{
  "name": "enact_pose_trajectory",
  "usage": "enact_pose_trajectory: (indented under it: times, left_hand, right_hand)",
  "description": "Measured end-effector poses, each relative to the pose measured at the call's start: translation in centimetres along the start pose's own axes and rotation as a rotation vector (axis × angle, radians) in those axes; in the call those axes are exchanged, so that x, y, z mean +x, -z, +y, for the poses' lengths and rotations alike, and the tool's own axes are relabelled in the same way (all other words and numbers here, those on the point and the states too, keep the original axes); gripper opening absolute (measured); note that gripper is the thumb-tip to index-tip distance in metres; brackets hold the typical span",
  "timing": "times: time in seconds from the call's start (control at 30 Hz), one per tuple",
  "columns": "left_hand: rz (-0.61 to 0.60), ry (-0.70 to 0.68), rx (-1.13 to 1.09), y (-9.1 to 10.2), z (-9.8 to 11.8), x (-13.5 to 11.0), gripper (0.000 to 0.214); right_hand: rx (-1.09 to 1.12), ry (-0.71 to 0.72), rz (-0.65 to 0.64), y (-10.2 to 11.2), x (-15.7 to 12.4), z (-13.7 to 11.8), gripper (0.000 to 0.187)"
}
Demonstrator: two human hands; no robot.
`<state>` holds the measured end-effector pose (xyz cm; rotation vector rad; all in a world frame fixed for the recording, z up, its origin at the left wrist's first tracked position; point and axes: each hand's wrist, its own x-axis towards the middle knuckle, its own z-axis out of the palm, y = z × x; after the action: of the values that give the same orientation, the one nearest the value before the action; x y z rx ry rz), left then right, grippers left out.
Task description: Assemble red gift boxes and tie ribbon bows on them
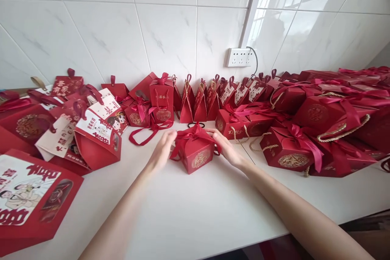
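Observation:
A red gift box (199,158) with a gold round emblem and a red ribbon bow (196,131) on top stands upright on the white table in front of me. My left hand (161,150) is at its left side, with long fingers reaching along the ribbon loops. At the right side, my right hand (226,148) curves around the box, its thumb by the ribbon and its fingertips partly hidden behind the bow. Between them the two hands hold the box.
Red boxes with bows and gold cords (294,150) are piled at the right. Triangular red boxes (200,101) line the tiled wall. Bags and boxes with white labels (97,124) crowd the left, with a large red box (61,203) nearest. A wall socket (239,57) sits above.

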<state>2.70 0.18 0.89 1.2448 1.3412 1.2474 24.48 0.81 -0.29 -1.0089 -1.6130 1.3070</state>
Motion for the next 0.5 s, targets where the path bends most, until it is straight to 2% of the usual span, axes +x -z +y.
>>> enact_pose_trajectory:
  times: [0.1,0.2,0.27,0.33,0.4,0.5]
  left_hand:
    - [-0.073,-0.096,0.162,-0.4,0.4,-0.9,0.048]
    - [-0.056,-0.302,0.194,-0.4,0.4,-1.3,0.051]
    - [-0.065,-0.392,0.202,-0.5,0.2,-1.3,0.058]
    - [-0.055,-0.391,0.208,-0.6,-0.1,-1.2,0.061]
    - [-0.016,-0.346,0.196,-0.8,-0.3,-1.0,0.062]
    - [0.064,-0.311,0.157,-0.9,-0.5,-0.8,0.052]
  right_hand:
    - [0.025,0.047,-0.065,-0.7,-0.3,-0.1,0.043]
    - [0.013,0.259,-0.044,-1.1,-0.6,-0.2,0.043]
    - [-0.038,0.354,-0.022,-1.1,-0.6,-0.2,0.044]
    - [-0.115,0.344,-0.001,-0.9,-0.6,-0.3,0.045]
    - [-0.181,0.275,0.018,-0.7,-0.5,-0.3,0.049]
    - [-0.233,0.225,0.056,-0.6,-0.2,-0.2,0.048]
